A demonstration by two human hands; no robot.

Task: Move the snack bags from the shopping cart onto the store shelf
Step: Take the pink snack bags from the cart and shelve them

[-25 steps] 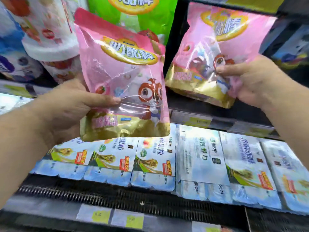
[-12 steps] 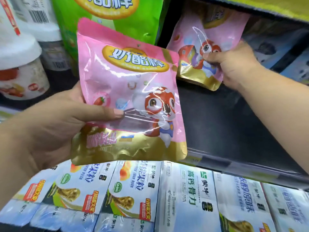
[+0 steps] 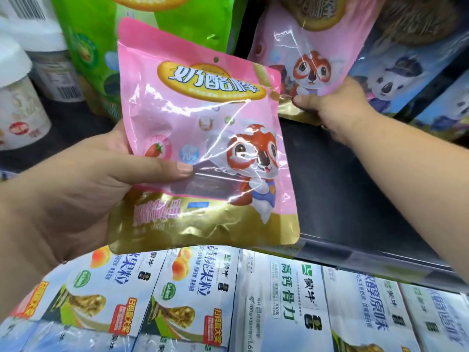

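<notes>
L hand (image 3: 76,196) grips pink "奶酪棒" bag (image 3: 203,118) — R hand (image 3: 332,110), 2nd bag (image 3: 286,41).

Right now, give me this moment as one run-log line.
left hand: holds near pink bag in air | right hand: grips far pink bag at dark shelf | released: neither

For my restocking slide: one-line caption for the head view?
The left hand holds a pink snack bag while the right hand grips a second pink bag at the dark shelf.
</notes>
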